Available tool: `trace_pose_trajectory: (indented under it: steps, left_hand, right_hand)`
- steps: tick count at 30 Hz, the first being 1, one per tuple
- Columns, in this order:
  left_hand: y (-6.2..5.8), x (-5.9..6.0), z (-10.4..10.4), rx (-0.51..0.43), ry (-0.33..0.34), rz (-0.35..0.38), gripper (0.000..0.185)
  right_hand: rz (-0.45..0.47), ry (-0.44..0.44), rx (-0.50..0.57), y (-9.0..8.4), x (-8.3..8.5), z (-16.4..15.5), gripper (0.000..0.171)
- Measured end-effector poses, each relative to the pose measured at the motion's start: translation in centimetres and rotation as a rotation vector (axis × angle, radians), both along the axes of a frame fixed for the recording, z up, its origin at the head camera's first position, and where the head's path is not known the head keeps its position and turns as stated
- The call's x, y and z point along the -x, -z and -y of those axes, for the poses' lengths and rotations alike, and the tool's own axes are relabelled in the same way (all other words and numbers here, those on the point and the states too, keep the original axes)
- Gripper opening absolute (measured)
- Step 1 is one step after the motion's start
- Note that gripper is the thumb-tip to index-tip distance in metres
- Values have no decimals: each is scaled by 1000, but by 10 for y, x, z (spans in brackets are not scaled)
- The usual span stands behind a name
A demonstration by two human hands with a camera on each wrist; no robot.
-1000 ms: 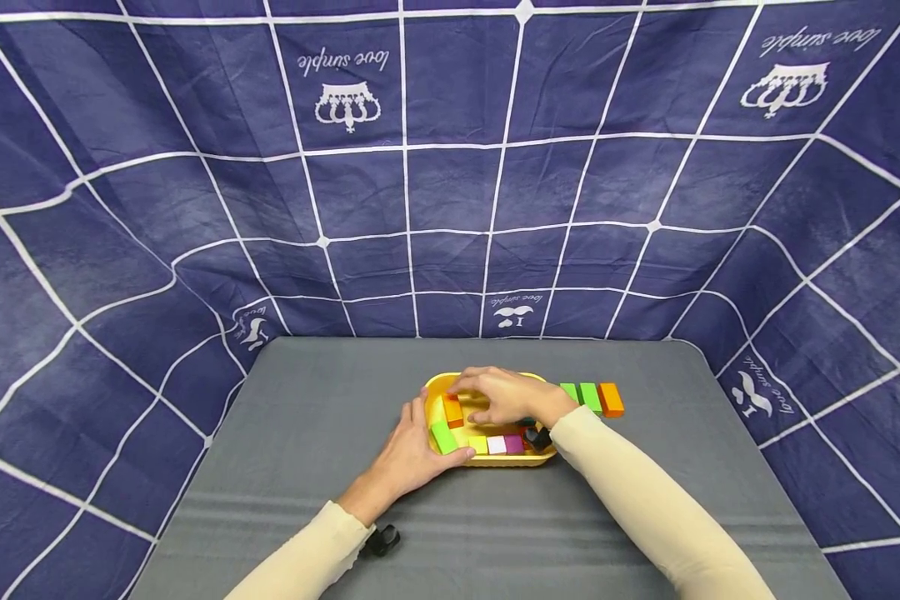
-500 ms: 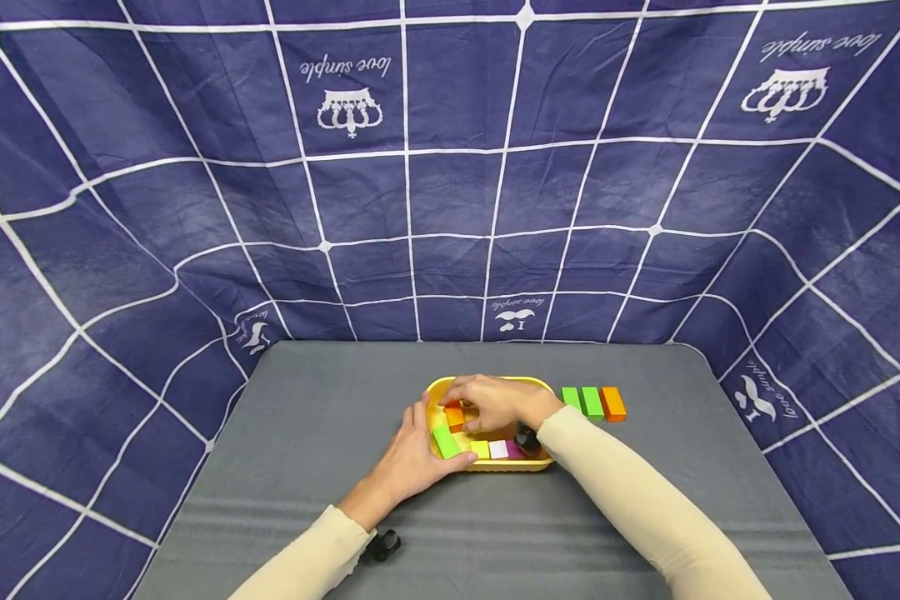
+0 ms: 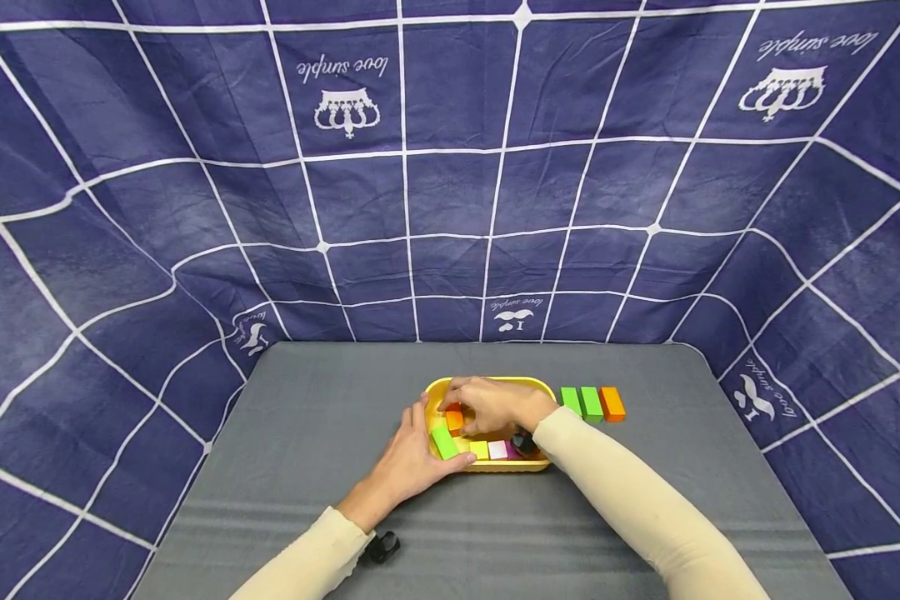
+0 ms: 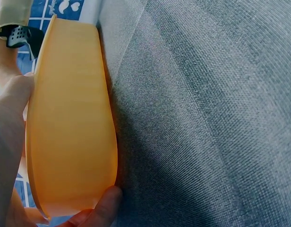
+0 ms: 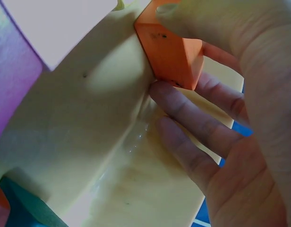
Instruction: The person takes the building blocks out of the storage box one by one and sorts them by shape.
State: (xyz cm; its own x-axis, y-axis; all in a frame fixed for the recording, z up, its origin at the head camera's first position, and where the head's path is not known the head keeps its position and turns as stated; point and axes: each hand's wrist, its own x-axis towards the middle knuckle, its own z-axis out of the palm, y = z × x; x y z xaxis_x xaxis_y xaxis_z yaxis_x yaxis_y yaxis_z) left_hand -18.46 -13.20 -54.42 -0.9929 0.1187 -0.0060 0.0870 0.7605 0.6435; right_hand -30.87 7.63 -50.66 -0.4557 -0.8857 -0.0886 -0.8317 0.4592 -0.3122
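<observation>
A shallow yellow plastic basin (image 3: 508, 467) stands on the grey table. My left hand (image 3: 408, 457) grips its left end, thumb along the near rim and fingers against the outer wall; the left wrist view shows the basin's side (image 4: 72, 118). Inside it, my right hand (image 3: 495, 402) pinches an orange block (image 5: 169, 52) between thumb and fingers, by the basin's wall. A light green block (image 3: 444, 442) leans at the left end. Along the near side sit a yellow block (image 3: 479, 450), a white block (image 3: 498, 450) and a partly hidden purple block (image 5: 18, 75).
Right of the basin, two green blocks (image 3: 592, 403) and an orange one (image 3: 612, 403) lie in a row. A dark teal block (image 5: 27, 203) shows inside the basin. Blue gridded cloth (image 3: 450, 192) walls the table's back and sides.
My right hand has moved slightly left and nearer, and its thumb and fingers have come together on the orange block. The left hand keeps its place on the basin.
</observation>
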Motion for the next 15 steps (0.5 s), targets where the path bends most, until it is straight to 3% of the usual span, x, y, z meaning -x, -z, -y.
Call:
trace_pose_trajectory:
  steps: [15]
  left_hand:
    - [2, 1, 0, -8, 22, -42, 144]
  right_hand:
    - [-24, -26, -9, -3, 0, 1, 49]
